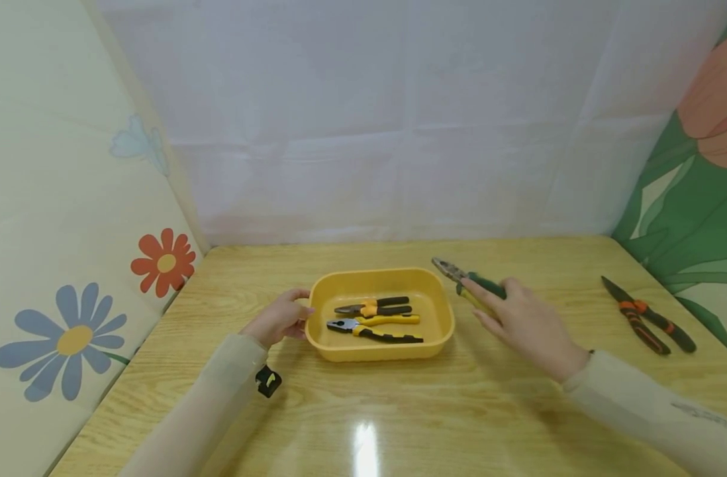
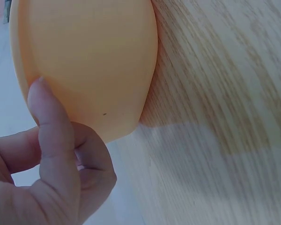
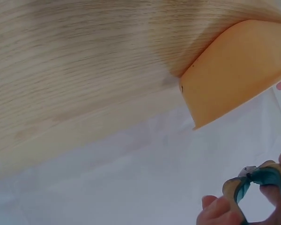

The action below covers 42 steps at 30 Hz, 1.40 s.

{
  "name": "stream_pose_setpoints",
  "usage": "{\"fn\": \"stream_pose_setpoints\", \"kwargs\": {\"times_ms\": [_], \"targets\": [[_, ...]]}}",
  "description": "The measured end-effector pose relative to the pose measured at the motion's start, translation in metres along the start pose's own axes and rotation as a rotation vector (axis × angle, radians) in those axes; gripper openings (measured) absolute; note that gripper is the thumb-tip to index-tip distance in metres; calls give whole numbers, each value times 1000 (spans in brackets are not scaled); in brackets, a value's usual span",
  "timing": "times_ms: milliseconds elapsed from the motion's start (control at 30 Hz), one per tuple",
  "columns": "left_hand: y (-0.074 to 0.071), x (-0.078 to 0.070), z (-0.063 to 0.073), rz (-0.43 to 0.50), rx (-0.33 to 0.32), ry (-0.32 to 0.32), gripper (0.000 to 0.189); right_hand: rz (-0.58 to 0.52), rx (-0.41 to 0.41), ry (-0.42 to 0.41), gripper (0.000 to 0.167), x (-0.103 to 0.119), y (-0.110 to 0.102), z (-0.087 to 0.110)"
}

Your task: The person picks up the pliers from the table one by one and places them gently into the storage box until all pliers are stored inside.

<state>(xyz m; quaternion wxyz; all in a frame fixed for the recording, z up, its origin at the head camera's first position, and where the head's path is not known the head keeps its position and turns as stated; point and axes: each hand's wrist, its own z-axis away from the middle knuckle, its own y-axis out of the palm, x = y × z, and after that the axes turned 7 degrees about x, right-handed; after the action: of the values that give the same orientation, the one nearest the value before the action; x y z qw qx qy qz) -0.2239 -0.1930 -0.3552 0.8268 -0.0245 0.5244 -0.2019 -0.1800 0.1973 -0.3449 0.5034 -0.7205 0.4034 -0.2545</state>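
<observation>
A yellow plastic basin [image 1: 375, 354] stands on the table, and my left hand [image 1: 278, 319] pinches its left rim between thumb and fingers. Inside lie two pairs of pliers: orange-and-black pliers [image 1: 372, 308] and, nearer me, yellow-and-black pliers [image 1: 375, 329]. My right hand [image 1: 533, 324] grips green-and-yellow pliers [image 1: 479, 285] by the handles, above the table just right of the basin. Their metal nose points up and to the left. In the right wrist view the green-and-yellow handles [image 3: 267, 176] show between the fingers, spread apart.
Orange-and-black pliers [image 1: 646, 315] with a long pointed nose lie at the table's right side. The wooden table [image 1: 316, 417] meets a white cloth backdrop [image 1: 369, 132] behind. Flower-patterned panels [image 1: 53, 199] flank it left and right.
</observation>
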Motion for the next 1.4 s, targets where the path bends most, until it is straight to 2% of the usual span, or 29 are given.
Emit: {"fn": "stream_pose_setpoints", "kwargs": {"times_ms": [267,467,733,933,1033,1167,1300,1400], "targets": [[0,0,0,5,-4,6,48,17,8,-38,45,7,4,-1],[1,0,1,4,4,6,47,10,-57,-109,73,12,11,-2],[0,1,1,12,7,11,47,-5,-74,-167,69,20,16,-8],[1,2,1,12,-2,6,47,-50,-28,-199,44,26,19,-13],[1,1,1,10,-12,-2,47,-59,-19,-216,47,30,21,-16],[0,2,2,10,-12,1,47,-68,11,-233,61,36,20,-21],[0,1,2,15,-3,8,47,-75,51,-242,63,42,18,-26],[0,0,2,16,-5,4,47,-90,50,-260,63,46,17,-30]]}}
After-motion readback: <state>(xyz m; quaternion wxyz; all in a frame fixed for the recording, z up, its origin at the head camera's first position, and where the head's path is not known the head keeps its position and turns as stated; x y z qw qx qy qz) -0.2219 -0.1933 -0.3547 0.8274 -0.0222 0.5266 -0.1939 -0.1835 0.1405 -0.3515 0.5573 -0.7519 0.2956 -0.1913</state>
